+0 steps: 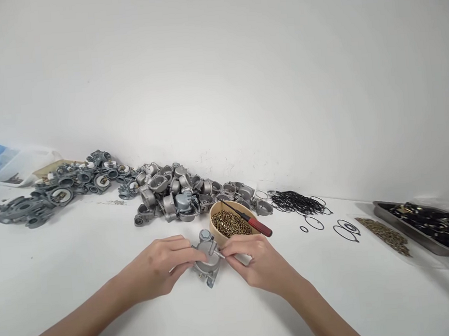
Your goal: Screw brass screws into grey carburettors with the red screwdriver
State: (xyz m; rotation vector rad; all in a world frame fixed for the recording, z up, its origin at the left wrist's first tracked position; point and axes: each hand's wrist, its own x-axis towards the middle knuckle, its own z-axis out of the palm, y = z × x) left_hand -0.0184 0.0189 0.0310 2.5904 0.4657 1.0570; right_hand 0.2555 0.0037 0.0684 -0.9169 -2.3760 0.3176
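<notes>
Casting [207, 263] sits mid-surface [229, 320], its left side gripped by the left hand [164, 266]; the right hand's [257, 262] thumb and forefinger meet at its other side, on what I cannot tell. It looks like stiff metal, probably light, perhaps slick: best held by its rim. Beyond, the bowl [217, 235] crowds it, the pile [180, 192] lines the back edge; nearward seems roomier.

L grip [164, 266], R grip [262, 264], metal pt [212, 264] btwn
</notes>
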